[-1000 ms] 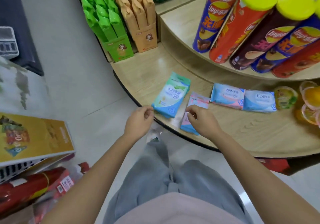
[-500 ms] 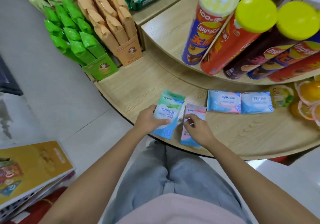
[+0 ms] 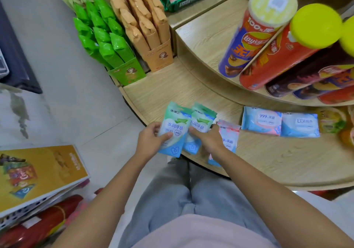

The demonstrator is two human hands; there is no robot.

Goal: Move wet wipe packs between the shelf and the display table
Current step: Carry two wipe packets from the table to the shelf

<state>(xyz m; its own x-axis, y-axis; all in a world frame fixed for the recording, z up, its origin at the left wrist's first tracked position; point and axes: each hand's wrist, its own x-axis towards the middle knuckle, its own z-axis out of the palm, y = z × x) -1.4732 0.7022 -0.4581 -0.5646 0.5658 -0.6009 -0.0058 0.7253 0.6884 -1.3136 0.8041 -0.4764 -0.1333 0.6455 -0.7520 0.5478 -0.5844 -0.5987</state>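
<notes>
The person stands at the rim of a curved, pale wood display table (image 3: 268,161) and works at its near edge, straight ahead at twelve o'clock.

The left hand (image 3: 151,141) grips a flat teal-and-blue plastic wet wipe pack (image 3: 173,131). The thumb is across its face and the fingers are curled behind, so the pack tilts up and its lower end hangs out past the table edge. Touching it at three o'clock is a second teal-and-blue wet wipe pack (image 3: 202,122) of the same print.

The right hand (image 3: 209,139) has its thumb laid on this second pack. Its fingers bend over a pink-and-blue wet wipe pack (image 3: 230,134) lying flat just beside. I cannot tell whether that hand actually has hold of either one.

Further along toward two o'clock, two more packs lie flat and touch edge to edge. One is a light blue and pink pack marked 999 (image 3: 261,120), the other a light blue pack marked EDI (image 3: 299,124). Clear cups of orange jelly (image 3: 331,121) sit next to them.

On the raised wooden tier (image 3: 206,37) stand tall crisp tubes. Among them are a blue-and-red one with a pale lid (image 3: 256,37) and a red one with a yellow lid (image 3: 287,56).

At eleven o'clock stand a green carton of green pouches (image 3: 107,42) and a tan carton of tan pouches (image 3: 145,29). A yellow printed box (image 3: 42,173) sits at nine o'clock.
</notes>
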